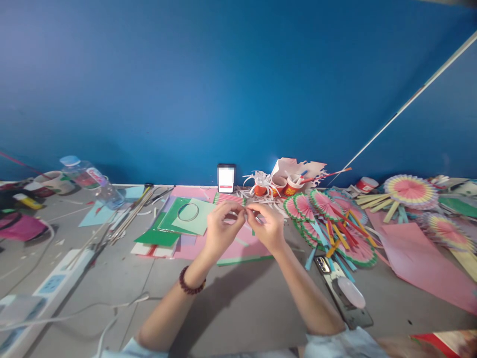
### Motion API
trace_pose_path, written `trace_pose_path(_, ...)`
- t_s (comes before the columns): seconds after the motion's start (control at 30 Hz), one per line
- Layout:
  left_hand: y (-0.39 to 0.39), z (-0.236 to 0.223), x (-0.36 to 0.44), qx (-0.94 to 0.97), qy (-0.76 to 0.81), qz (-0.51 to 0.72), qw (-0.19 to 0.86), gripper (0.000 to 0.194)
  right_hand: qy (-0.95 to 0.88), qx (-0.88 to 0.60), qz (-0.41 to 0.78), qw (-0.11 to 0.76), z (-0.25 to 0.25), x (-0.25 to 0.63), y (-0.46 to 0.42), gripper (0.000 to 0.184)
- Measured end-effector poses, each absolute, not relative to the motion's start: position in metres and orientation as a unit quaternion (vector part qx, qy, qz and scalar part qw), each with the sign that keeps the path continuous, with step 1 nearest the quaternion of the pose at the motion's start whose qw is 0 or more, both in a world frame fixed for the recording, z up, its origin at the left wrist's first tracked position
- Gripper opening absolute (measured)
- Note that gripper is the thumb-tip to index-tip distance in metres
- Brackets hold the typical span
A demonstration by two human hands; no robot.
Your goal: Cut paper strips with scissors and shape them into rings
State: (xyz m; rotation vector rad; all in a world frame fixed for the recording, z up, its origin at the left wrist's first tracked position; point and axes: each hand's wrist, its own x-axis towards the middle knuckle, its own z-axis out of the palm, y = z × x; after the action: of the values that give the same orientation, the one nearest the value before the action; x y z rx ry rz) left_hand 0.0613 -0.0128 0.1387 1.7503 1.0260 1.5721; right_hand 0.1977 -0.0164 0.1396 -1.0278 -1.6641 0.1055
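My left hand [222, 226] and my right hand [269, 226] meet fingertip to fingertip above the middle of the table. Thumb and fingers of both are closed in a pinch; whatever is between them is too small to make out. A bead bracelet [191, 281] circles my left wrist. Just behind the fingers lies a pink striped piece of paper [228, 199], partly covered by my left hand. Pink paper [244, 243] with green edges spreads beneath my hands. Green sheets [177, 214] and a thin ring [188, 212] are left of my left hand.
A small screen [225, 179] leans on the blue wall. Paper cups [292, 185] stand behind my right hand. Pleated paper fans [324, 204] and a phone [346, 293] lie to the right. Bottles [84, 173], thin sticks [130, 216] and a power strip [61, 278] are leftward.
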Motion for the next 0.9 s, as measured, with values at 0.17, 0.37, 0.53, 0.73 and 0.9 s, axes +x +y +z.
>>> trace_pose_path(0.17,-0.014,0.139,0.063,0.667,0.388,0.577,0.268,0.007,-0.707,-0.439,0.023,0.554,0.142,0.198,-0.017,0.013)
trace_pose_path(0.37,-0.015,0.141,0.063,0.664,0.391,0.581,0.261,0.006,-0.684,-0.450,0.095,0.566,0.144,0.197,-0.018,0.009)
trace_pose_path(0.53,-0.014,0.140,0.064,0.651,0.393,0.585,0.281,0.006,-0.665,-0.456,0.156,0.570,0.145,0.198,-0.018,0.008)
trace_pose_path(0.73,-0.014,0.142,0.063,0.627,0.393,0.590,0.322,0.006,-0.593,-0.445,0.314,0.593,0.138,0.199,-0.013,0.010)
trace_pose_path(0.9,-0.010,0.146,0.061,0.565,0.402,0.605,0.391,0.010,-0.494,-0.408,0.458,0.616,0.134,0.203,-0.004,0.018)
